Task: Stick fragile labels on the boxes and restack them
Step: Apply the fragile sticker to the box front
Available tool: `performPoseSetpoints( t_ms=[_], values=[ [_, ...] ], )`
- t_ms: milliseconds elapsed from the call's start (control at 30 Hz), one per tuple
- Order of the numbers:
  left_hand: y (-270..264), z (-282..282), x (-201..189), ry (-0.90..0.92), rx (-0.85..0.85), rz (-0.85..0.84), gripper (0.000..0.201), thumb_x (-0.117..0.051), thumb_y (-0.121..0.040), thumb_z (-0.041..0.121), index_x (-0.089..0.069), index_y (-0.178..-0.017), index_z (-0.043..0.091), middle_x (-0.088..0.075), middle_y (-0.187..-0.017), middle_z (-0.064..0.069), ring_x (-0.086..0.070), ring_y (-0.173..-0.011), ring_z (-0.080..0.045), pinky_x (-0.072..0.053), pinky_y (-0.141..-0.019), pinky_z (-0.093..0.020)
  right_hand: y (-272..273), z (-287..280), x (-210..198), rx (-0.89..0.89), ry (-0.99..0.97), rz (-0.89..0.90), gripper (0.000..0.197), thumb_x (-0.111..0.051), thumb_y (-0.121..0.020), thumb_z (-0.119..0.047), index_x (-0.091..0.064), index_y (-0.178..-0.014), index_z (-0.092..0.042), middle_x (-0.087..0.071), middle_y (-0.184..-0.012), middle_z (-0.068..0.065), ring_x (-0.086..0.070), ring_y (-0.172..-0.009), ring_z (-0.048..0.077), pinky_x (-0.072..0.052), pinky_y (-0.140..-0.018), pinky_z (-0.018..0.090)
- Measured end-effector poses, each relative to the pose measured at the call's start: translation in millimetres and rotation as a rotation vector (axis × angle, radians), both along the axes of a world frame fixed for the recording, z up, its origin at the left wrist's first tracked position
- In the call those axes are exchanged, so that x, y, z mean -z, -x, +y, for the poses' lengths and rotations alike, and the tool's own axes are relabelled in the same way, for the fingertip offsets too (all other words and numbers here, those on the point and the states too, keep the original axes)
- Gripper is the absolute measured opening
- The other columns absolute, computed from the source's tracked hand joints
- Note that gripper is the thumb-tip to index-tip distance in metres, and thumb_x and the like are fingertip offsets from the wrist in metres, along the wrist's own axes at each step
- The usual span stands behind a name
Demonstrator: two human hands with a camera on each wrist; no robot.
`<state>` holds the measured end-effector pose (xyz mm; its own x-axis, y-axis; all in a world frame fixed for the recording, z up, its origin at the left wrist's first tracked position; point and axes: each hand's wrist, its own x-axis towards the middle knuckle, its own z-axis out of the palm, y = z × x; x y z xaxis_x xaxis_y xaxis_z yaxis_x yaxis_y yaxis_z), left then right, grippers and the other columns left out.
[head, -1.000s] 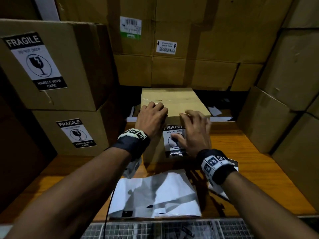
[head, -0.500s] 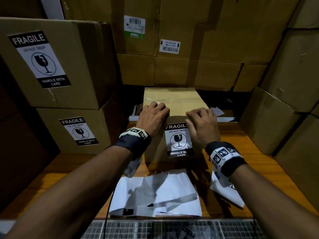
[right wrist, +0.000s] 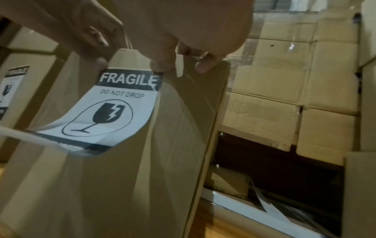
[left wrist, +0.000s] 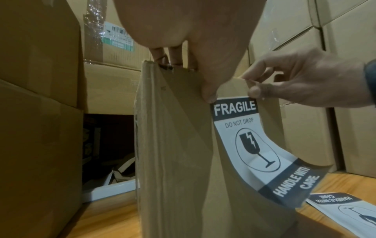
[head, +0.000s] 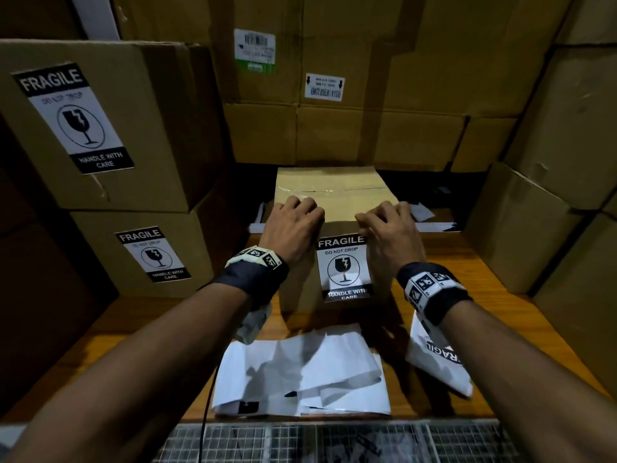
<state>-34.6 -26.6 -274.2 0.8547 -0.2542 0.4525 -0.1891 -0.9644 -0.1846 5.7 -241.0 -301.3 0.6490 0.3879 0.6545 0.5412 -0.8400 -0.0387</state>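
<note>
A small cardboard box (head: pixel 334 198) stands on the wooden table (head: pixel 494 295), mid-view. A black-and-white fragile label (head: pixel 344 267) sits on its near face. The label's top edge lies against the card (left wrist: pixel 234 109), while its lower part curls away from the box (right wrist: pixel 97 128). My left hand (head: pixel 293 225) grips the box's top front edge, fingers curled over it, thumb by the label's upper left corner. My right hand (head: pixel 387 228) grips the same edge, with its thumb (left wrist: pixel 254 91) on the label's upper right corner.
Two labelled boxes (head: pixel 100 128) are stacked at the left. Large cartons fill the back (head: pixel 367 135) and the right (head: pixel 551 195). White backing sheets (head: pixel 300 372) and another fragile label (head: pixel 437 359) lie on the table near me. A wire grid (head: pixel 334 442) runs along the front edge.
My right hand has moved from the label's face up to the box's top edge, uncovering the label. The left hand has stayed on that edge.
</note>
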Motion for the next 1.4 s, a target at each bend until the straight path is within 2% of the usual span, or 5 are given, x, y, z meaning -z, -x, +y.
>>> performPoseSetpoints(
  t_ms=[233,933,1067,1200,1400],
  values=[
    [-3,-7,-17,-0.085,-0.064,0.134,0.054,-0.064,-0.09,0.048,-0.046,-0.132,0.02,-0.049,-0.132,-0.009,-0.049,-0.115,-0.03,-0.046,-0.087,-0.044,14,11,26,-0.149,-0.135,-0.199,0.023,-0.072,-0.081,0.001,-0.068,-0.103,-0.002,-0.061,-0.095,0.016,-0.055,-0.086,0.029,-0.055,-0.063,0.037],
    [-11,-3,-14,-0.088,-0.044,0.149,0.035,-0.044,-0.102,0.043,-0.043,-0.133,0.025,-0.055,-0.135,-0.008,-0.049,-0.116,-0.036,-0.05,-0.086,-0.047,13,47,96,-0.195,0.123,0.163,0.025,-0.079,-0.065,0.007,-0.067,-0.085,-0.001,-0.061,-0.089,0.018,-0.063,-0.08,0.036,-0.054,-0.05,0.039],
    [-11,-1,-13,-0.095,-0.033,0.142,0.033,-0.041,-0.103,0.043,-0.044,-0.13,0.025,-0.059,-0.13,-0.009,-0.051,-0.111,-0.036,-0.05,-0.083,-0.047,18,42,102,-0.115,0.412,0.471,0.021,-0.055,-0.093,-0.006,-0.064,-0.111,0.0,-0.056,-0.116,0.018,-0.057,-0.107,0.038,-0.05,-0.084,0.045],
    [-12,1,-15,-0.087,-0.013,0.142,0.029,-0.036,-0.105,0.04,-0.047,-0.127,0.024,-0.062,-0.124,-0.007,-0.052,-0.109,-0.036,-0.051,-0.079,-0.046,20,49,82,-0.282,0.052,0.222,0.017,-0.076,-0.07,0.002,-0.066,-0.081,-0.005,-0.06,-0.081,0.015,-0.061,-0.069,0.033,-0.048,-0.052,0.035],
    [-16,4,-19,-0.081,0.004,0.186,0.026,-0.041,-0.104,0.039,-0.048,-0.125,0.025,-0.062,-0.119,-0.006,-0.051,-0.106,-0.033,-0.051,-0.083,-0.046,10,73,61,-0.22,-0.043,0.017,0.017,-0.079,-0.071,0.0,-0.064,-0.078,-0.003,-0.056,-0.076,0.013,-0.054,-0.068,0.03,-0.038,-0.048,0.032]
  ],
)
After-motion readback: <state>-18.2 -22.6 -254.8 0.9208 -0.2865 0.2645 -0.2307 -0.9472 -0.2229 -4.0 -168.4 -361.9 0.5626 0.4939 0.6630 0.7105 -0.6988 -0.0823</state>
